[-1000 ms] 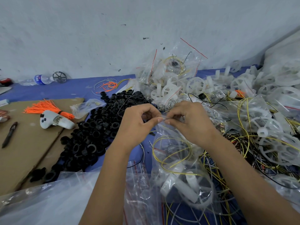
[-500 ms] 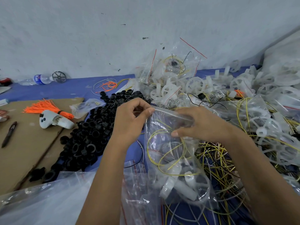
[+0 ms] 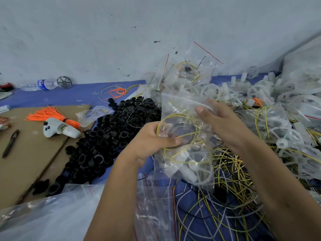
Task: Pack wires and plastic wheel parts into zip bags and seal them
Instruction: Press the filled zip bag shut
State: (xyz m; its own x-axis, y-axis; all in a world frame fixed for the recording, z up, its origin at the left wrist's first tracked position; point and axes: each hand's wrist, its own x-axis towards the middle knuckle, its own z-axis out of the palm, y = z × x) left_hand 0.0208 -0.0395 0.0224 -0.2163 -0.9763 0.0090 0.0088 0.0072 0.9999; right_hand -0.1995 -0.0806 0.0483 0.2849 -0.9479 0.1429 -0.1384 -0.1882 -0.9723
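Note:
A clear zip bag with coiled yellow wire and white plastic wheel parts inside hangs in the middle, held between both hands. My left hand grips the bag's left side, thumb across its front. My right hand holds the upper right part of the bag, thumb pressed on the plastic near the top edge. A heap of loose yellow, white and black wires lies under the bag. White translucent wheel parts are piled at the right.
A mound of black plastic rings lies left of centre. Cardboard at the left carries orange ties, a white controller and a pen. Filled bags lean on the wall. Empty bags lie at the front.
The hands went from pinching the bag's top strip together to holding the bag's body. The left hand dropped to the bag's left side and the bag tilted up toward the camera.

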